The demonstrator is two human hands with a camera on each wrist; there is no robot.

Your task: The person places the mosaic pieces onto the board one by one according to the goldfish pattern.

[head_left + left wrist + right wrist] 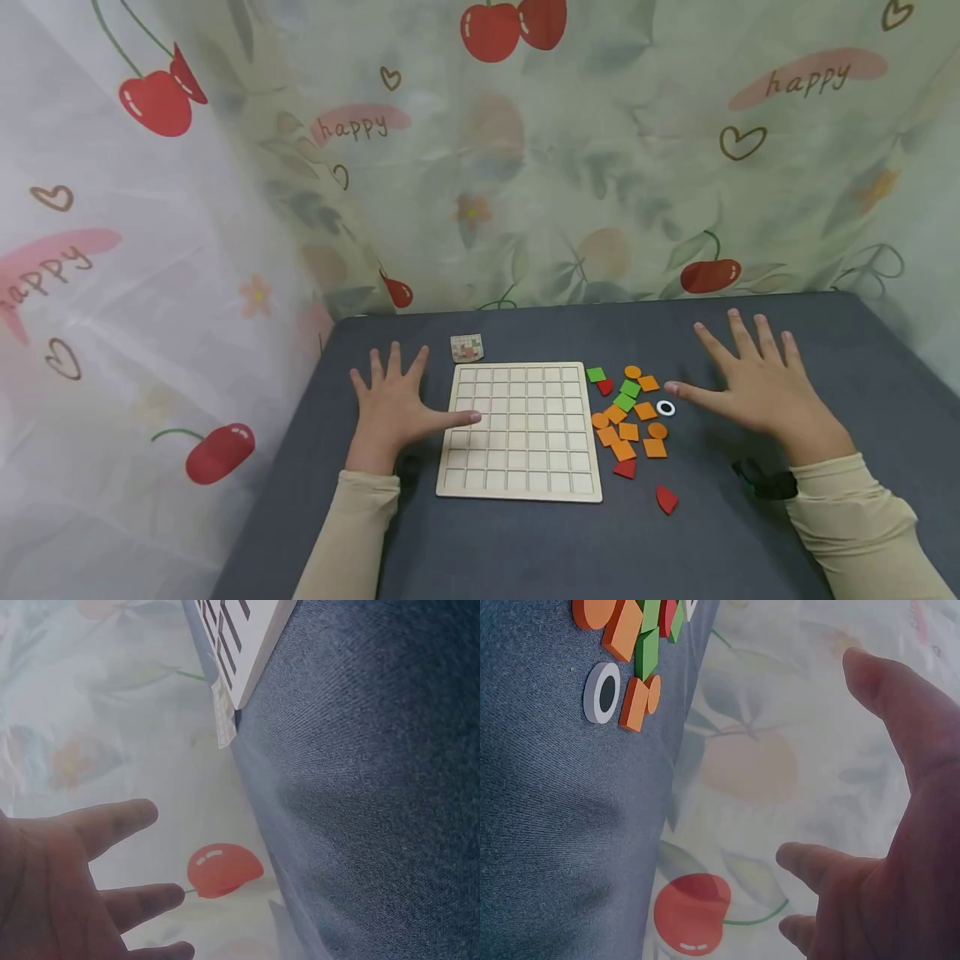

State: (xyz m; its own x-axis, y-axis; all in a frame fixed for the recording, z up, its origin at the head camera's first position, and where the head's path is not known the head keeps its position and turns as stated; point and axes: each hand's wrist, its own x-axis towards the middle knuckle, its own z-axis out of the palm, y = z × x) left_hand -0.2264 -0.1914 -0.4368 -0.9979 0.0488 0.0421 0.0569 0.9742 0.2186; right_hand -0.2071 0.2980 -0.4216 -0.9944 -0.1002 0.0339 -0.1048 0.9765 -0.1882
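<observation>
A pale wooden grid board [519,432] lies flat on the dark table, its square cells bare. My left hand [393,408] is spread at the board's left side, its thumb reaching over the left columns in the head view. To the right, my right hand [757,392] is spread with straight fingers and holds nothing. Between it and the board lie loose orange squares [655,448], orange discs [657,430], green squares [629,389] and red pieces [667,500]. A white ring-shaped piece with a black centre [601,693] lies nearest the right hand.
A small printed card [467,348] lies behind the board's far left corner. The dark cloth-covered table [510,554] meets a patterned curtain [555,208] at the back and left. A black band [772,483] shows by the right wrist.
</observation>
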